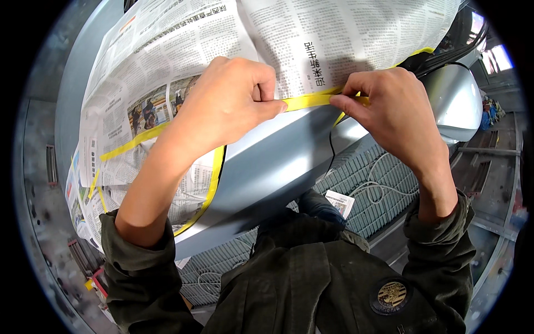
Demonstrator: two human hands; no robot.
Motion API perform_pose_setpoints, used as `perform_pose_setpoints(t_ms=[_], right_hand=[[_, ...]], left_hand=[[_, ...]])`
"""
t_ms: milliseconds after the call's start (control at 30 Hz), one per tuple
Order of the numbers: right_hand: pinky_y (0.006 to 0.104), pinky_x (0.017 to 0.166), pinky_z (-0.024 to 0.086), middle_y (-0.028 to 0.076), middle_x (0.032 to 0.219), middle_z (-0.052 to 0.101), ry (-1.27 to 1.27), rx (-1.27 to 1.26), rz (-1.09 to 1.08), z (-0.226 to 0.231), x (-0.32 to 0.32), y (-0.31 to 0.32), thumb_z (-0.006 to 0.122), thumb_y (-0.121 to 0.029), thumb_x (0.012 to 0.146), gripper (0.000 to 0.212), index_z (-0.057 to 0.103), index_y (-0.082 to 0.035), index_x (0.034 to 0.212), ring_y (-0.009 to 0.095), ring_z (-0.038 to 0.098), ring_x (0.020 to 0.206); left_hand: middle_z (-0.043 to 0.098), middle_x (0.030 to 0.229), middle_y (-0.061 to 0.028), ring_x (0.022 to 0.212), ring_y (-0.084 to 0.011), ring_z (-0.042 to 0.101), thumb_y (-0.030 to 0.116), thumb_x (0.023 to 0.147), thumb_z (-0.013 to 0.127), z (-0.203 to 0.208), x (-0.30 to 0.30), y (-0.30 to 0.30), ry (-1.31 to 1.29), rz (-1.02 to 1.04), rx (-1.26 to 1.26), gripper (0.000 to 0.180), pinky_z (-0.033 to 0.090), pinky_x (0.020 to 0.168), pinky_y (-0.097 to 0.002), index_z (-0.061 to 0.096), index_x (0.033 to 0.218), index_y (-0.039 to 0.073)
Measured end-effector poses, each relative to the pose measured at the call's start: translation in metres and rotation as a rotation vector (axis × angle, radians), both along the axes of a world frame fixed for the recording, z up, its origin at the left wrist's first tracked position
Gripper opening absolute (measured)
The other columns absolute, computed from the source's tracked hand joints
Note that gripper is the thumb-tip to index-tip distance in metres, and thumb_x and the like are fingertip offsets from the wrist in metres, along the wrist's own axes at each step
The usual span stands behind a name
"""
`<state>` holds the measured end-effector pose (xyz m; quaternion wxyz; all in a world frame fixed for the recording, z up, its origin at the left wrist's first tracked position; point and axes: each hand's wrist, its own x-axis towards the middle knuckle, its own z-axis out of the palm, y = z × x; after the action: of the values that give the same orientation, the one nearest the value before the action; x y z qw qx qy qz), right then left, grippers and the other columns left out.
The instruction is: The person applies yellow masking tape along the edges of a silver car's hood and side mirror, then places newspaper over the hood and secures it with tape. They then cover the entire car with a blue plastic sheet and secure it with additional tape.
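Left hand [231, 103], right hand [392, 103]: both nearly closed, pinching yellow tape [307, 102] along near edge of newspaper [283, 44] covering silver car [267, 161].

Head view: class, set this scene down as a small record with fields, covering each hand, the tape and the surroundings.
Left hand: pinches yellow tape
Right hand: pinches the same strip, further right
Strip between hands: straight, along the edge of the newspaper
Below strip: bare grey panel
Right of right hand: rounded silver housing
Sleeves: dark, rolled back
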<state>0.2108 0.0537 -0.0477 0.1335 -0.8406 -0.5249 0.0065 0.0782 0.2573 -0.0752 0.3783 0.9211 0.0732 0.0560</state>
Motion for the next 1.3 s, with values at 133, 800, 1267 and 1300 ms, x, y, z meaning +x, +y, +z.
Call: perform_pose_setpoints(t_ms=[133,800,1267,1300], right_hand=[[0.0443,0.062,0.050,0.013,0.063,0.064,-0.001,0.018,0.000,0.002,-0.005,-0.004,0.072,-0.026,0.085,0.022,0.070,-0.005,0.078,0.035,0.064,0.066],[0.0429,0.059,0.053,0.013,0.061,0.062,-0.185,0.066,-0.047,-0.010,-0.011,-0.003,0.072,-0.026,0.085,0.024,0.068,-0.005,0.073,0.034,0.065,0.061],[0.0433,0.057,0.050,0.013,0.064,0.063,-0.010,0.192,0.091,-0.002,-0.022,-0.027,0.070,-0.019,0.087,0.019,0.068,-0.005,0.100,0.033,0.064,0.062],[0.0431,0.056,0.050,0.013,0.065,0.063,0.044,0.165,0.089,0.005,-0.028,-0.036,0.069,-0.019,0.088,0.021,0.066,-0.005,0.104,0.033,0.064,0.062]], left_hand=[[0.047,0.051,-0.0034,0.047,-0.0093,0.040,0.012,0.080,0.079,0.005,0.001,-0.006,-0.010,-0.004,0.057,0.030,0.035,0.046,-0.0276,0.055,0.065,0.000],[0.055,0.052,-0.0093,0.044,-0.0193,0.052,0.008,0.078,0.078,-0.002,0.008,-0.019,-0.200,-0.046,0.242,0.024,0.042,0.048,-0.0309,0.057,0.068,0.002],[0.060,0.062,-0.0118,0.055,-0.0327,0.058,0.008,0.077,0.077,-0.001,0.016,-0.032,-0.261,-0.088,0.446,0.023,0.044,0.051,-0.0378,0.055,0.072,0.002],[0.061,0.063,-0.0118,0.056,-0.0333,0.058,0.008,0.077,0.077,0.001,0.015,-0.034,-0.264,-0.090,0.462,0.023,0.044,0.051,-0.0384,0.055,0.072,0.002]])
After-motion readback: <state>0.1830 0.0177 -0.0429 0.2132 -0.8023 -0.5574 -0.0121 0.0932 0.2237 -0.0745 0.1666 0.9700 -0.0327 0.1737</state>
